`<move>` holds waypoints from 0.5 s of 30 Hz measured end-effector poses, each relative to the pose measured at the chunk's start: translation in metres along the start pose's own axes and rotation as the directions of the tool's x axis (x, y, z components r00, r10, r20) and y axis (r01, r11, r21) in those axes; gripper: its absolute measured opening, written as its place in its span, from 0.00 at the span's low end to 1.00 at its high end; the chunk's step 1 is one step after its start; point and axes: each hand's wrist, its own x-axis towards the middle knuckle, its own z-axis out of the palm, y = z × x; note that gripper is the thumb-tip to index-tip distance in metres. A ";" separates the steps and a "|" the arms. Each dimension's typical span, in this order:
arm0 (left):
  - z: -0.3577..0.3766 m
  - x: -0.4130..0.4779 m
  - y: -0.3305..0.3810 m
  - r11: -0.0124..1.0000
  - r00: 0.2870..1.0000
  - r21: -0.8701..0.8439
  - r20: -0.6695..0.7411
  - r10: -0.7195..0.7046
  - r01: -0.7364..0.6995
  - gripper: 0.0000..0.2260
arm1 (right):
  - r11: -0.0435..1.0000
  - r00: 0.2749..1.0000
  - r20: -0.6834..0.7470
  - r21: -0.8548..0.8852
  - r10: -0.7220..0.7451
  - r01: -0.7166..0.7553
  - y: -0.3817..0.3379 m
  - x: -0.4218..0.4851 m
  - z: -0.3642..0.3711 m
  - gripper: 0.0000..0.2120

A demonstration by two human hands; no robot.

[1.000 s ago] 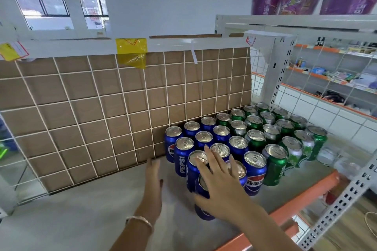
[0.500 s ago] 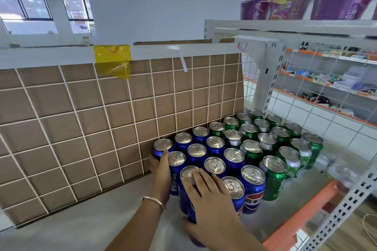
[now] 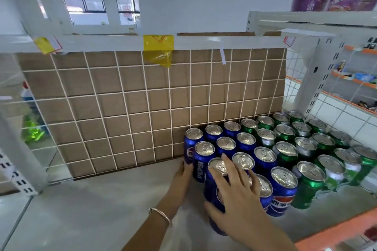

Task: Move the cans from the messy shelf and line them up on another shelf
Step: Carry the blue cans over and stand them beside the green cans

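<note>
Both hands are working at the left edge of the can block on the shelf [image 3: 102,206].

I am watching the right hand [image 3: 238,195] lying spread over the front blue can [image 3: 217,199], fingers draped across its top and thumb curling round its side, so it is grasping that can. The left hand [image 3: 183,175], with a bracelet [image 3: 161,215] at the wrist, is pressing flat and released against the side of the PEPSI can [image 3: 202,161] at the block's left edge. The blue cans [image 3: 283,189] are standing upright in rows, touching one another, with the green cans [image 3: 310,183] packed just beside them toward the right. The block is sitting against the wire grid [image 3: 142,108] backed by brown cardboard [image 3: 114,108], and yellow tape [image 3: 158,47] is hanging from the rail above.
</note>
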 end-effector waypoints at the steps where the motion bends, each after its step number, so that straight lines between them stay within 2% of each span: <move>1: -0.006 -0.008 -0.004 0.995 1.000 0.095 -0.001 -0.020 0.020 0.22 | 1.000 1.000 -0.025 -0.003 0.000 0.000 -0.002 -0.002 -0.001 0.32; 3: -0.015 -0.027 -0.018 0.953 0.997 0.294 -0.014 -0.072 0.073 0.28 | 0.995 0.998 -0.037 0.085 -0.041 0.044 -0.011 -0.007 0.004 0.30; 5: -0.022 -0.053 -0.027 0.961 0.997 0.267 0.001 -0.078 0.075 0.27 | 0.980 0.986 -0.072 0.119 -0.153 0.161 -0.026 -0.009 0.012 0.29; 6: -0.028 -0.066 -0.034 0.970 0.999 0.239 -0.016 -0.046 0.048 0.24 | 0.966 0.976 -0.048 0.140 -0.213 0.218 -0.035 -0.009 0.019 0.30; 7: -0.032 -0.080 -0.039 0.939 0.994 0.343 -0.105 0.025 0.012 0.16 | 0.955 0.965 0.006 0.147 -0.261 0.257 -0.045 -0.009 0.023 0.31; 8: -0.037 -0.093 -0.043 0.954 0.988 0.297 -0.151 0.019 0.027 0.07 | 0.946 0.951 0.049 0.130 -0.307 0.298 -0.055 -0.009 0.027 0.31; 9: -0.047 -0.110 -0.043 0.960 0.985 0.279 -0.156 0.069 -0.023 0.06 | 0.936 0.932 0.114 0.112 -0.345 0.333 -0.066 -0.008 0.031 0.31; 10: -0.053 -0.126 -0.041 0.968 0.982 0.245 -0.165 0.090 -0.048 0.06 | 0.926 0.907 0.190 0.110 -0.376 0.361 -0.077 -0.007 0.033 0.29; 11: -0.061 -0.140 -0.043 0.969 0.973 0.247 -0.223 0.052 0.004 0.07 | 0.912 0.875 0.262 0.162 -0.407 0.376 -0.089 -0.005 0.036 0.26; 13: -0.081 -0.162 -0.054 0.986 0.932 0.134 -0.359 -0.044 0.098 0.18 | 0.902 0.808 0.402 0.203 -0.432 0.381 -0.108 -0.003 0.045 0.25; 15: -0.098 -0.193 -0.055 0.982 0.888 0.112 -0.452 -0.085 0.151 0.21 | 0.878 0.730 0.491 0.203 -0.475 0.434 -0.132 -0.007 0.052 0.22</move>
